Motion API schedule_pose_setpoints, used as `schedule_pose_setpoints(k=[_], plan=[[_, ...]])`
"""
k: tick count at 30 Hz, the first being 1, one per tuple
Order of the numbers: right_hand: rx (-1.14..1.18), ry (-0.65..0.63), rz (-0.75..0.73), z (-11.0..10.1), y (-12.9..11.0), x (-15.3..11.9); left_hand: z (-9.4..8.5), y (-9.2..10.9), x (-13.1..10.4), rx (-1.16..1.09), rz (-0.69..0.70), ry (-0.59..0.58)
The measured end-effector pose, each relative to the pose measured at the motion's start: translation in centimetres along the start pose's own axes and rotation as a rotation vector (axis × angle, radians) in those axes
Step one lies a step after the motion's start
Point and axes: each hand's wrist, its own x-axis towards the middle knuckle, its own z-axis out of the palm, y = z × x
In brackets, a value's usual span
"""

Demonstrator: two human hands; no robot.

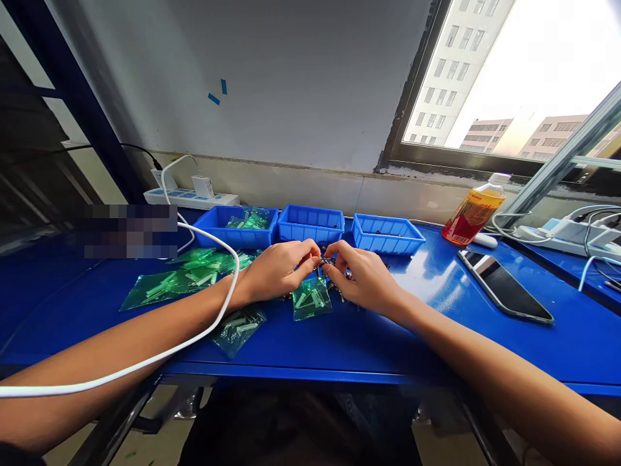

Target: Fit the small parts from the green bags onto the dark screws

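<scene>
White cable (213, 323) drapes over the left forearm, so 1 tug could drag it through the green bags (310, 303). Further in, left hand (279, 268) and right hand (361, 275) both pinch a tiny dark part (326, 262) just above the desk (436, 336). Slip and it's lost among the clutter before the 3 blue bins (310, 223).

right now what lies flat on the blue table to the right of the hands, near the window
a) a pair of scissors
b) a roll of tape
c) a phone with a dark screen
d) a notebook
c: a phone with a dark screen lies flat on the blue table, to the right of the right hand and in front of the orange bottle.
</scene>
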Motion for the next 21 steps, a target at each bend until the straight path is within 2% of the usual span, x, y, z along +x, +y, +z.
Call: schedule_pose_setpoints(k=[8,12,14,18,21], plan=[[0.021,0.01,-0.063,0.2,0.3,0.0,-0.2,0.3,0.1,0.031,0.006,-0.045],[0.01,0.057,-0.054,0.0,0.8,0.3,-1.2,0.2,0.2,0.14,0.021,-0.031],[0.003,0.126,-0.031,-0.6,1.5,0.6,-2.1,0.1,0.1,0.182,0.03,-0.003],[-0.043,0.366,0.093,-2.7,4.3,1.3,-3.5,0.0,-0.1,0.188,0.034,0.044],[-0.095,0.556,0.243,-4.1,6.8,1.6,-3.7,0.0,-0.1,0.221,0.051,-0.004]])
